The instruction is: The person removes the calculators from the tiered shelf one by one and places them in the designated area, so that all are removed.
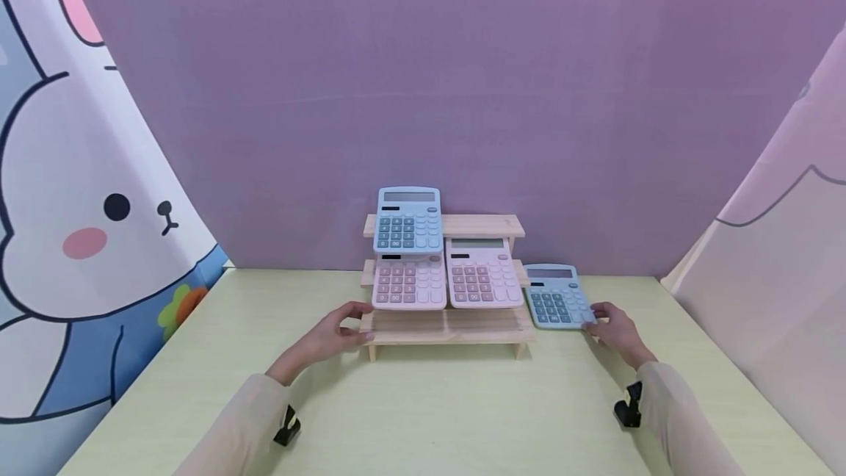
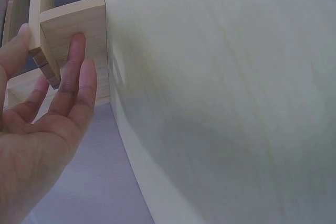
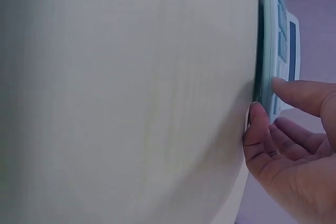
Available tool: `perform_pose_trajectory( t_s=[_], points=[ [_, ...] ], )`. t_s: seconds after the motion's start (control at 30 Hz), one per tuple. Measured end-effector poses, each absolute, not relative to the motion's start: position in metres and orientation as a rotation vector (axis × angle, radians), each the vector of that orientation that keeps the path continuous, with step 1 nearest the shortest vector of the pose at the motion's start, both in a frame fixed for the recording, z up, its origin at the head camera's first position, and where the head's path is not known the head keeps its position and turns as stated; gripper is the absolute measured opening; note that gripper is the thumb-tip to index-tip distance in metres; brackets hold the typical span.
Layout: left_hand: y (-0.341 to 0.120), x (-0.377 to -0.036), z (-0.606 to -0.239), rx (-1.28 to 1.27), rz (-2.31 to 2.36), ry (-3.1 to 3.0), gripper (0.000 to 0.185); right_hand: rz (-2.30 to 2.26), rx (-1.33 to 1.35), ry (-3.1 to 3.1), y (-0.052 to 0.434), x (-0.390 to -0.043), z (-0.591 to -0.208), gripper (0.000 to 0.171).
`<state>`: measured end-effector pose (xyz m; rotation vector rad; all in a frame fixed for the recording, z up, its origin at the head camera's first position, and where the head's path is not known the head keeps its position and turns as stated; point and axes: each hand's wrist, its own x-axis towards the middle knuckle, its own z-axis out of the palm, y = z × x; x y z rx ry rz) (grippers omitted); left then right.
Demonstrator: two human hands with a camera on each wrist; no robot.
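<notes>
the left hand (image 1: 328,339) rests straight fingers on the rack's (image 1: 446,329) left end. the right hand (image 1: 615,330) pinches the blue calculator's (image 1: 557,297) edge on the table (image 1: 449,410).

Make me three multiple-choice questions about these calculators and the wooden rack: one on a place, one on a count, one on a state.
1. Where is the blue calculator nearest the right hand?
A. on the rack's top step
B. on the table right of the rack
C. in the left hand

2. How many pink calculators are there?
A. one
B. two
C. four

3. What is the left hand doing?
A. touching the rack's left end
B. lifting a calculator
C. resting flat on the table

Answers:
1 B: the blue calculator lies on the table beside the rack, at the right hand.
2 B: two pink calculators sit side by side.
3 A: the left hand has straight fingers against the rack's end.
</notes>
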<state>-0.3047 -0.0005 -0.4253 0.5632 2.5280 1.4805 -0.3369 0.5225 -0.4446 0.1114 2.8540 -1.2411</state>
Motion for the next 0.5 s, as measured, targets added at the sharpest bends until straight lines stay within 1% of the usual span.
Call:
perform_pose_trajectory(
  t_s=[0.5],
  points=[
    [-0.0002, -0.3026, -0.4240, 0.559, 1.482, 2.524, 0.062, -1.257, 0.081, 2.825, 0.5207, -0.3320, -0.4390, 0.055]
  ],
)
